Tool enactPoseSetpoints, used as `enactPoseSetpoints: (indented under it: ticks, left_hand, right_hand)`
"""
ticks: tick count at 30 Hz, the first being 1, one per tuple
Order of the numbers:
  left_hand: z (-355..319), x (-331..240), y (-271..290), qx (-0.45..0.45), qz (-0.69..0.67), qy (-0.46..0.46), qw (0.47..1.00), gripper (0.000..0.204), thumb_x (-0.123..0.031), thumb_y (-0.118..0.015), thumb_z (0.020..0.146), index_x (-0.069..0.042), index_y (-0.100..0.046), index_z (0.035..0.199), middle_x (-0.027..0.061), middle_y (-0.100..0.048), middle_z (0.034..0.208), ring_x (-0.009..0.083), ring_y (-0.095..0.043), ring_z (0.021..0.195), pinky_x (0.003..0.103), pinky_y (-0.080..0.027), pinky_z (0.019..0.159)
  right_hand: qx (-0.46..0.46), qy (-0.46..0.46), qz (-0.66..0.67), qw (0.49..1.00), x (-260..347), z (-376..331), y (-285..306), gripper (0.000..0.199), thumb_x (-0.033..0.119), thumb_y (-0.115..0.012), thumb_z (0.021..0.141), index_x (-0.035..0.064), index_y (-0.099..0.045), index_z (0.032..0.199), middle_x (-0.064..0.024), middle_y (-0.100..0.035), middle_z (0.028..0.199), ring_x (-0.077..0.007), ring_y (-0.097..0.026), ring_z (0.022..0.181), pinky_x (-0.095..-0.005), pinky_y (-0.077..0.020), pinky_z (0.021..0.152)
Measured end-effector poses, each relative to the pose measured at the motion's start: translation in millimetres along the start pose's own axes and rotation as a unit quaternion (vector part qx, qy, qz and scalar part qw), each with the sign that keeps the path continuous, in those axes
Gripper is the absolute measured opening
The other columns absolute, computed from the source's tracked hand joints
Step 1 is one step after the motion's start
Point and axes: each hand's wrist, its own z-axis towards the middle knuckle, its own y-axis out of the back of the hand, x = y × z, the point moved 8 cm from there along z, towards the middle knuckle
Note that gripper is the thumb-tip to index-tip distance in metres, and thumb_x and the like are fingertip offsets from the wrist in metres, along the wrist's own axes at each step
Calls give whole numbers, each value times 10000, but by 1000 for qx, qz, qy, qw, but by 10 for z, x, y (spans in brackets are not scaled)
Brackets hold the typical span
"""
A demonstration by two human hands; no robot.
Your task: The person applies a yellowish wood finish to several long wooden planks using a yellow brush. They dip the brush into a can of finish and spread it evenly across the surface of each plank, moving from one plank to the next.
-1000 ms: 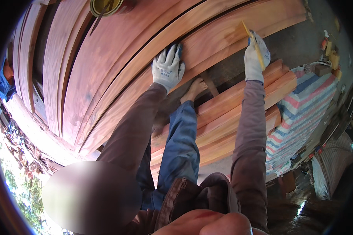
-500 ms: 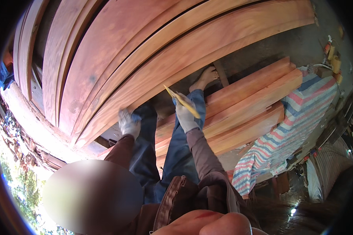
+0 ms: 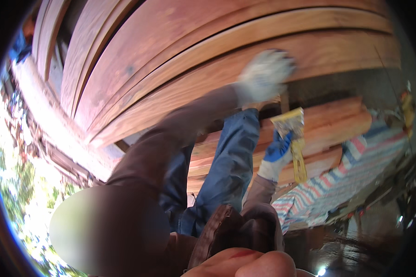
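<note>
A flat paintbrush [image 3: 299, 159] with a yellow handle and a wide greyish head is in my right hand [image 3: 278, 154]. That hand wears a white glove with a blue palm and is closed round the brush, above the lower boards on the right. My left hand [image 3: 266, 77], in a white glove, is stretched forward over the near edge of a long reddish wooden board [image 3: 328, 51]. Motion blurs its fingers, so I cannot tell whether it touches the wood or how its fingers are held.
More wide wooden boards [image 3: 138, 60] lie side by side on the far left. Reddish beams [image 3: 330, 122] lie to the right of my legs [image 3: 231, 157], beside a striped red, white and blue sheet [image 3: 330, 184]. Bright foliage [image 3: 21, 198] shows at the lower left.
My left hand has swung forward and right, from the board's near-left edge to farther along it. My right hand has moved right with the paintbrush and turned, so the brush's wide face shows.
</note>
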Motion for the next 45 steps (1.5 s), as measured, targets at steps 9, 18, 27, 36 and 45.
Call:
enactPoseSetpoints:
  ticks: [9,18,27,36,45]
  left_hand:
    - [319,120,-524,-27,61,-15,998,594,-422,-557,924,-21,-511,1359,165,-510,1410,305,-427,1360,488,-241,1183]
    - [-4252,1185,625,246,215,620,713,848,-608,-482,903,23,-371,1457,239,-343,1526,353,-276,1449,427,-157,1214]
    - [-4714,1091,1305,-9,191,583,790,710,-353,-648,855,-21,-403,1433,233,-472,1397,385,-431,1307,466,-341,1095]
    - [-1170,1327,1373,-250,63,320,912,726,-144,-723,817,-29,-376,1444,121,-620,1190,312,-567,1064,439,-440,929]
    - [351,1630,2073,-125,173,135,967,486,-253,-751,819,-159,-593,1269,60,-674,1031,267,-638,819,396,-529,728]
  right_hand:
    - [53,9,-42,998,12,130,246,429,210,-513,1018,37,-462,1407,-166,-530,1361,-278,-550,1226,-377,-457,1043]
    - [64,-182,39,980,-53,75,-411,431,258,-489,1032,36,-462,1400,-145,-511,1382,-255,-568,1178,-357,-472,1013]
    - [71,-168,70,981,-86,-103,-521,417,254,-539,1012,11,-501,1349,-134,-594,1282,-217,-612,1098,-312,-535,892]
    - [64,-186,116,974,357,-198,-883,375,208,-556,1002,17,-516,1322,-134,-590,1278,-235,-610,1105,-366,-534,936]
    - [102,-103,110,983,788,-196,-1231,395,240,-553,1006,40,-503,1344,-114,-602,1255,-224,-616,1090,-349,-539,896]
